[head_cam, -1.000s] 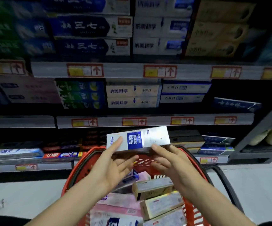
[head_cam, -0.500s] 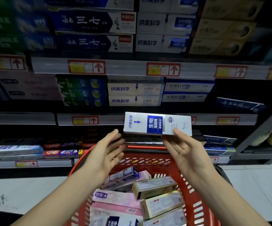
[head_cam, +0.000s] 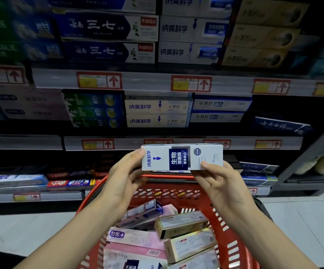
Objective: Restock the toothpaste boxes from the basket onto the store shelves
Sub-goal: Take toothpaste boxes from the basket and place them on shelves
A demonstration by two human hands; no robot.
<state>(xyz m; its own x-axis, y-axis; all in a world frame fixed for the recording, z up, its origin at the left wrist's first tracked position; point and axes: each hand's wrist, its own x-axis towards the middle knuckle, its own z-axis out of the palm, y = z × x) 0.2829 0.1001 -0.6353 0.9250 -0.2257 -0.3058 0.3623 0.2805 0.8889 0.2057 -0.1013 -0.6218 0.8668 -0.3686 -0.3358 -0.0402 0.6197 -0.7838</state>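
Observation:
A white toothpaste box with a dark blue panel [head_cam: 182, 157] is held level above the red basket [head_cam: 229, 226], in front of the second shelf's price rail. My left hand [head_cam: 124, 179] touches its left end with the fingertips. My right hand [head_cam: 217, 183] grips its right lower edge between thumb and fingers. Inside the basket lie several more boxes: pink ones [head_cam: 134, 247], gold ones [head_cam: 182, 224] and a grey one [head_cam: 143, 212].
Shelves of toothpaste boxes fill the view ahead. Matching white boxes [head_cam: 190, 30] stand on the upper shelf and others [head_cam: 157, 107] on the middle shelf. Price rails with red arrow tags [head_cam: 99, 80] front each shelf. A grey rack [head_cam: 312, 158] stands at right on a white tiled floor.
The white box rose from just above the basket to the second shelf rail. My left hand let go half a second ago and has now come back to its left end.

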